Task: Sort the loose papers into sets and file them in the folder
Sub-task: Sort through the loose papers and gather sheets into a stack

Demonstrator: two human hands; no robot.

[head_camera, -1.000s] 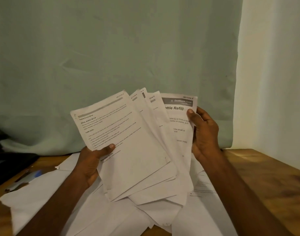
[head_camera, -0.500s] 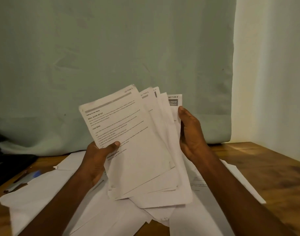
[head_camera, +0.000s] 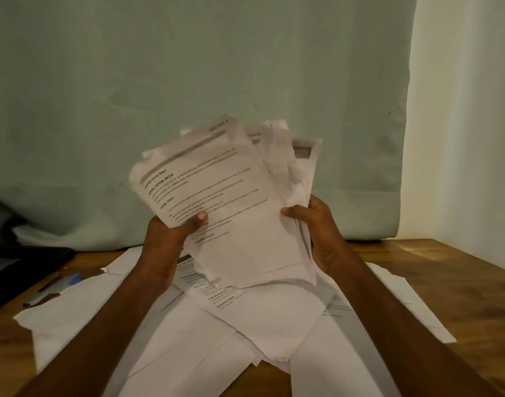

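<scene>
dark object: a flat black thing (head_camera: pixel 19 262) lies at the far left edge of the wooden table (head_camera: pixel 457 285); what it is, I cannot tell
pen: a pen with a blue part (head_camera: pixel 52 287) lies on the table just beside the left corner of the spread sheets, partly under a paper edge
loose sheets: many white papers (head_camera: pixel 82 316) are spread flat on the table, one over another, from the left side to the right side, under both forearms
left hand: the left hand (head_camera: pixel 167 247) grips the lower left edge of the held bundle; the thumb (head_camera: pixel 198 220) lies on the printed face of the top page and presses it, and the other fingers are behind the paper, so I cannot tell how they lie
held bundle: a stack of printed pages (head_camera: pixel 240 213) is held up above the table, between the two hands, tilted with its top leaning to the right; the pages are fanned a little at the upper right, and the top page shows the headings "INITIAL SCENE SETUP" and "TASK GOAL"
right hand: the right hand (head_camera: pixel 321 233) grips the right edge of the bundle; its thumb (head_camera: pixel 295 212) is on the front page, the fingers are curled round the edge to the back and sit close together
cloth: a pale green cloth (head_camera: pixel 188 81) hangs behind the table
wall: a light wall (head_camera: pixel 469 110) stands at the right of the cloth
folder: I cannot tell where it is
</scene>
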